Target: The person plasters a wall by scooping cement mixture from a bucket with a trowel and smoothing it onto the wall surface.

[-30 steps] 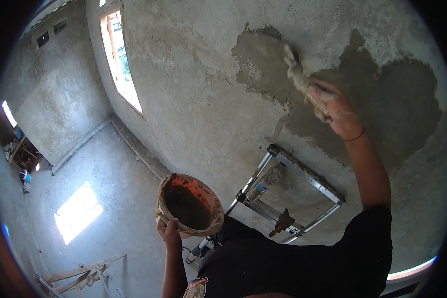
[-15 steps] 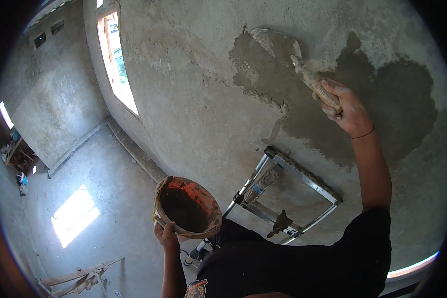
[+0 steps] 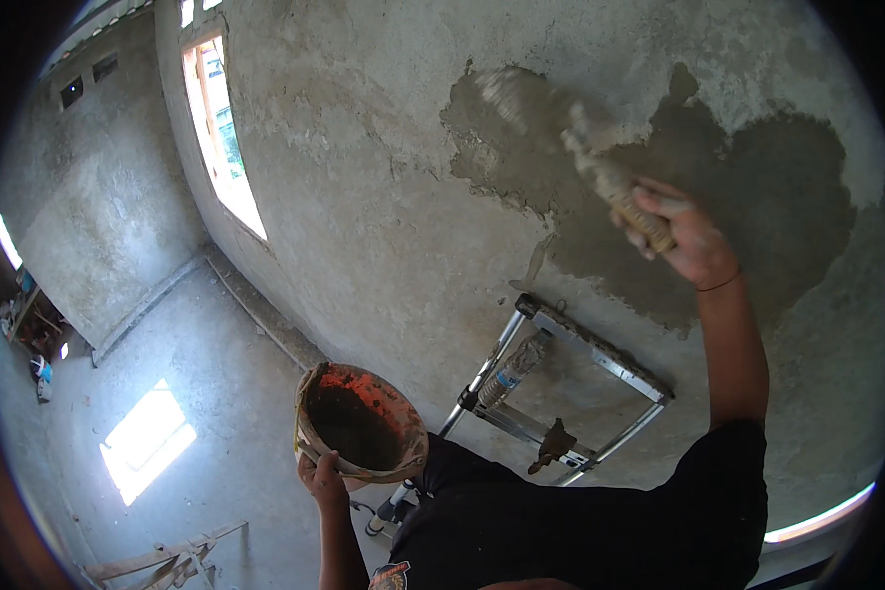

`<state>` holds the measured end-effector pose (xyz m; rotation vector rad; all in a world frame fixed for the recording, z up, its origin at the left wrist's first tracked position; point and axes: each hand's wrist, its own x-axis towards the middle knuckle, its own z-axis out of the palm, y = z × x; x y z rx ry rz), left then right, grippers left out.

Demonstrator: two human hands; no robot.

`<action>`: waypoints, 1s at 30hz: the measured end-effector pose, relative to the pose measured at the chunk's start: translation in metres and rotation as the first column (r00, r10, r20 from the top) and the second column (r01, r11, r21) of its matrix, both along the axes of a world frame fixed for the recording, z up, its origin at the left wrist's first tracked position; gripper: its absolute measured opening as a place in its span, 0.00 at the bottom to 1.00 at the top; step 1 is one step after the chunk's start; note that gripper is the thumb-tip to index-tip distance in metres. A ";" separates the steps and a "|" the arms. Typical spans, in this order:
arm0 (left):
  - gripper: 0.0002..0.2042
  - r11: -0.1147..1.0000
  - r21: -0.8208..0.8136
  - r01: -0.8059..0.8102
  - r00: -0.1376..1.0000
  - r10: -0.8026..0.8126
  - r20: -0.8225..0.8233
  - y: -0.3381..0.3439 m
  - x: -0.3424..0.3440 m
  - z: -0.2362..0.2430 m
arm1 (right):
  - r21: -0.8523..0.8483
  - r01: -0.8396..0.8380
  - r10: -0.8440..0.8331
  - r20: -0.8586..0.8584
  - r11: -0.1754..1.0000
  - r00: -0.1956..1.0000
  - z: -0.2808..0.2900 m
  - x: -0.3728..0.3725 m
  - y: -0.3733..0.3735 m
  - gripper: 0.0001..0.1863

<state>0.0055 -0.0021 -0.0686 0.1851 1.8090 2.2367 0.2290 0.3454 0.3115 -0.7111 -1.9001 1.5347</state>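
My right hand point(image 3: 680, 228) is wrapped round the handle of a mortar-caked trowel point(image 3: 597, 162). Motion smears the trowel's blade, which lies at or close to the wall over a dark patch of wet mortar point(image 3: 787, 197); I cannot tell whether they touch. At the lower left my left hand point(image 3: 326, 479) grips the rim of a bucket point(image 3: 415, 447), tilted so that I look into it. Grey mortar point(image 3: 354, 428) lies inside, below an orange-red, splattered inner wall. The left fingers are partly hidden by the bucket.
An aluminium ladder point(image 3: 639, 374) stands against the wall in front of me, with a plastic bottle point(image 3: 514, 369) and a brown rag-like piece point(image 3: 553, 445) on it. A window point(image 3: 216, 128) opens at left. A wooden frame point(image 3: 172, 556) stands on the floor point(image 3: 236, 423).
My right hand and the trowel have shifted slightly down the wall. The bucket has moved a little left and down, while the whole view has also shifted slightly.
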 end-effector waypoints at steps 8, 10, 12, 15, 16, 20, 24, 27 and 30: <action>0.13 0.999 -0.016 0.049 0.999 -0.049 0.004 -0.012 0.007 0.011 | 0.085 0.095 -0.096 0.012 0.992 0.995 -0.010 -0.015 0.014 0.20; 0.14 0.997 0.032 0.067 0.997 -0.068 0.034 -0.017 0.009 0.012 | 0.111 0.098 -0.093 -0.050 0.989 0.994 0.000 -0.013 0.010 0.21; 0.14 0.998 0.031 0.046 0.998 -0.047 0.040 -0.019 0.009 0.010 | 0.331 0.159 -0.108 -0.169 0.930 0.980 0.006 -0.013 0.008 0.24; 0.14 1.000 0.011 0.026 0.998 -0.026 0.049 -0.022 0.010 0.009 | 0.319 0.114 -0.021 -0.281 0.941 0.960 0.003 -0.012 0.006 0.26; 0.14 1.000 -0.004 0.009 0.999 -0.009 0.043 -0.023 0.010 0.008 | 0.319 0.112 -0.020 -0.277 0.941 0.961 -0.002 -0.011 0.003 0.26; 0.12 0.996 0.061 -0.064 0.997 0.061 0.043 -0.026 0.007 -0.001 | -0.096 -0.047 0.039 -0.080 0.994 0.996 -0.054 -0.011 -0.006 0.24; 0.13 0.994 0.075 -0.082 0.996 0.079 0.043 -0.029 0.004 0.013 | 0.017 0.001 -0.002 0.065 1.000 0.998 -0.111 -0.038 -0.005 0.21; 0.14 0.998 0.003 -0.060 0.998 0.060 0.035 -0.038 0.004 0.018 | 0.203 -0.058 0.026 0.159 0.977 0.987 -0.127 -0.046 0.016 0.21; 0.15 0.998 -0.058 -0.037 0.999 0.038 0.014 -0.046 0.006 0.020 | 0.255 0.062 -0.125 0.239 0.965 0.963 -0.108 -0.053 0.019 0.21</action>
